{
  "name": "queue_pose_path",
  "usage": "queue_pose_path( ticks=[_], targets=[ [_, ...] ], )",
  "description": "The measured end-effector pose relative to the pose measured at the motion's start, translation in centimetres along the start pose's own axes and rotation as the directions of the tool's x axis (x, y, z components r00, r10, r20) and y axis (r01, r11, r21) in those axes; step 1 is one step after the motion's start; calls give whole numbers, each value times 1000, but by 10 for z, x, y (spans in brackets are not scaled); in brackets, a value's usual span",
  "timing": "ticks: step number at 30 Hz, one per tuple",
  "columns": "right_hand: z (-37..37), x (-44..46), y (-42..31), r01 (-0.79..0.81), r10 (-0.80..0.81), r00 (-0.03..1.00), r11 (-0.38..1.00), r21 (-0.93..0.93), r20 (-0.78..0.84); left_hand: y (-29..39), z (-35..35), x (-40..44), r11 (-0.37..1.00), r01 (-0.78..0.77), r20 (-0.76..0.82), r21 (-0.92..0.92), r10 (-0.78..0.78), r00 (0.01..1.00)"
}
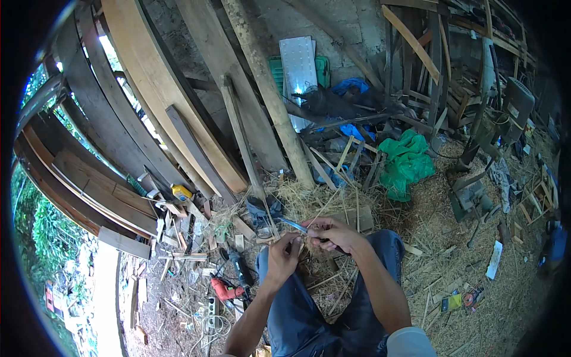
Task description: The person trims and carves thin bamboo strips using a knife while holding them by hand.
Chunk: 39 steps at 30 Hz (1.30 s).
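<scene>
My right hand [334, 233] is closed around a knife, above my knees. The knife's bluish blade [291, 224] points left, over the back of my left hand's fingers. My left hand [284, 256] is pinched shut just left of the right one, the two almost touching. A thin pale wooden strip [272, 225] slants up and away from its fingertips. Whether the strip ends in the pinch or passes behind it is hard to see. My legs in dark trousers [303, 312] are bent beneath both hands.
A red power drill [226, 290], a dark power tool [241, 268] and a power strip [212, 309] lie left of my legs. Long boards [166, 89] lean on the left. A green plastic sheet [406, 163] lies ahead. Shavings and wood scraps cover the ground.
</scene>
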State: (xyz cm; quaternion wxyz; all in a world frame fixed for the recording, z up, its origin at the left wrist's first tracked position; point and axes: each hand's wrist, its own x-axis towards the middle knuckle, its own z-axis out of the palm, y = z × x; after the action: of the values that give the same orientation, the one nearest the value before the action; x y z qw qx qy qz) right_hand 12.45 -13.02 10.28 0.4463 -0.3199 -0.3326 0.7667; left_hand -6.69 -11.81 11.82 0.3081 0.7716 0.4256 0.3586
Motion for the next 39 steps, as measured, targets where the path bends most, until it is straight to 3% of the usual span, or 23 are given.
queue_pose_path(
  ticks=[3, 5, 7, 8, 10, 14, 16, 17, 19, 20, 22, 24, 26, 27, 28, 32, 34, 39],
  targets=[
    [3, -3, -2, 23, -26, 998, 998, -57, -56, -1, -2, -3, 1000, 5, 12, -16, -5, 1000],
    [-8, -1, -3, -18, -40, 947, 984, -179, -318, -9, -7, -5, 1000, 4, 24, -29, -3, 1000],
    [-40, -9, -16, 56, -136, 841, 984, -167, -523, -29, -14, -14, 995, -72, 43, -66, 75, 996],
    [-57, -13, -14, 57, -138, 844, 984, -168, -518, -37, -17, -19, 995, -73, 38, -62, 75, 996],
    [-72, -16, -19, 324, -284, 841, 946, 8, -461, -46, -25, -23, 993, -54, 24, -108, 57, 998],
    [-36, -4, -4, 342, -331, 837, 938, -56, -435, -49, -23, -17, 998, 46, -1, -50, -46, 999],
    [-18, 1, 5, 294, -348, 898, 929, -224, -268, -45, -18, -12, 998, 56, -23, -10, -56, 998],
    [-8, 4, 11, 297, -354, 895, 927, -227, -273, -41, -14, -9, 999, 50, -18, -13, -50, 999],
    [7, 9, 19, 120, -184, 963, 947, -299, -197, -27, -10, -7, 998, 51, -25, -27, -52, 998],
    [10, 11, 18, 121, -187, 962, 946, -300, -201, -23, -9, -6, 998, 48, -21, -30, -49, 999],
    [12, 13, 19, 99, -110, 985, 991, -88, -133, -19, -8, -7, 998, 42, -29, -40, -44, 999],
    [-1, 12, 11, 94, -98, 980, 995, -32, -173, -25, -12, -11, 995, 44, -13, -91, -46, 999],
    [-28, 12, 5, 102, -118, 928, 993, -65, -352, -31, -17, -19, 989, 50, 4, -143, -50, 999],
    [-32, 7, -2, 222, -209, 933, 975, 10, -293, -34, -20, -23, 982, 91, 26, -168, -88, 996],
    [-29, 8, -1, 223, -211, 934, 975, 10, -289, -36, -22, -24, 973, 130, 48, -191, -123, 991],
    [4, 15, 20, 82, -91, 972, 995, -48, -215, -39, -14, -19, 904, 186, 109, -386, -156, 982],
    [13, 17, 27, 36, -35, 999, 999, 29, -35, -19, -17, -15, 836, 355, 252, -419, -268, 930],
    [7, 1, 0, 44, -53, 987, 997, -67, -151, -17, -16, -17, 832, 336, 246, -442, -248, 937]
  ],
)
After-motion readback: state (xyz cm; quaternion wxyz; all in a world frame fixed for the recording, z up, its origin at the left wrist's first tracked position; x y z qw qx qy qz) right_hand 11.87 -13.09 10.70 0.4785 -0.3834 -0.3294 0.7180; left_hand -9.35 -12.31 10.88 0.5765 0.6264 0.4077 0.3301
